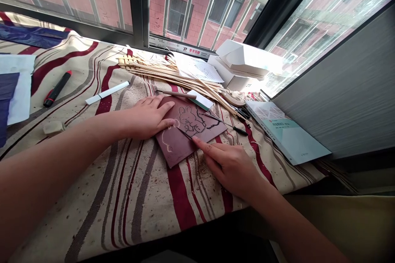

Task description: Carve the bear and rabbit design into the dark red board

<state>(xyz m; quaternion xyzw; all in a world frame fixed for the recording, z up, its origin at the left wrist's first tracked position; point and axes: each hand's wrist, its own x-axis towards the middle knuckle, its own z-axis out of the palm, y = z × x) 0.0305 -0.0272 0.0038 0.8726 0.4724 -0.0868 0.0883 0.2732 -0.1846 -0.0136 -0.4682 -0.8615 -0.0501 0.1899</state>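
Note:
A dark red lino block lies tilted on the striped cloth, with a pale rabbit outline carved into it. My left hand presses flat on its left part, fingers spread. My right hand rests just below, its index fingertip touching the block near the rabbit. Neither hand visibly holds anything. A thin carving tool lies across the block's right corner. A wooden-handled tool and a pale green-and-white block lie at its top edge.
Behind the block lie a bundle of thin bamboo strips, papers and white cardboard boxes. A pale blue book sits at the right. A black-and-red marker, a white pen and an eraser lie left. A barred window runs behind.

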